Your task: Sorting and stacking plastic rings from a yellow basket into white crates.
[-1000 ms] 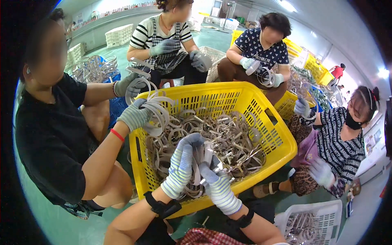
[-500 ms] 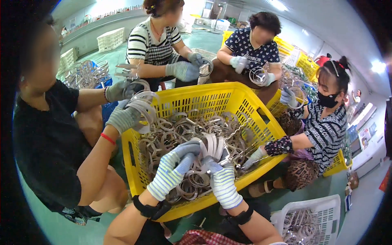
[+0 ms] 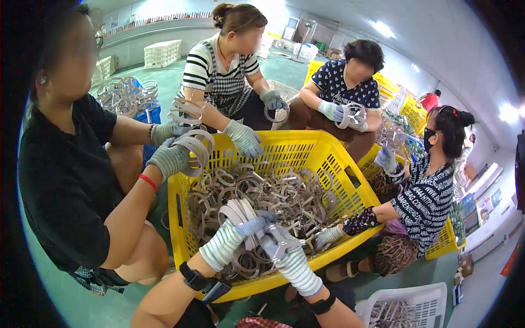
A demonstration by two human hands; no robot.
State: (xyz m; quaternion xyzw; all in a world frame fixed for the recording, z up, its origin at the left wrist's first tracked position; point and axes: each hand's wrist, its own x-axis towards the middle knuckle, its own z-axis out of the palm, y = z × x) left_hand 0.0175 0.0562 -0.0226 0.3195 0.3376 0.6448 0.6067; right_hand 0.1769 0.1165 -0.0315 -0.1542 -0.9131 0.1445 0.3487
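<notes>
My left hand, in a striped glove, is closed on a stack of curved metal bands that fan out above the fingers. Beside it my right hand, gloved alike, grips a shiny metal piece with a forked end. The two hands nearly meet over the near side of a large yellow crate. Below and around them lies a tangled heap of metal rings and bands. Where the right fingers close is partly hidden by the metal.
Several co-workers sit around the crate. At left, a person's gloved hands hold stacked bands; at right, a gloved hand reaches into the crate. A white basket with metal parts stands low at the right. Metal rings are piled behind at left.
My left hand's stack has swung to the left, and my right hand now holds the forked metal piece up. The far-left co-worker's hand has moved to the crate's rim.
</notes>
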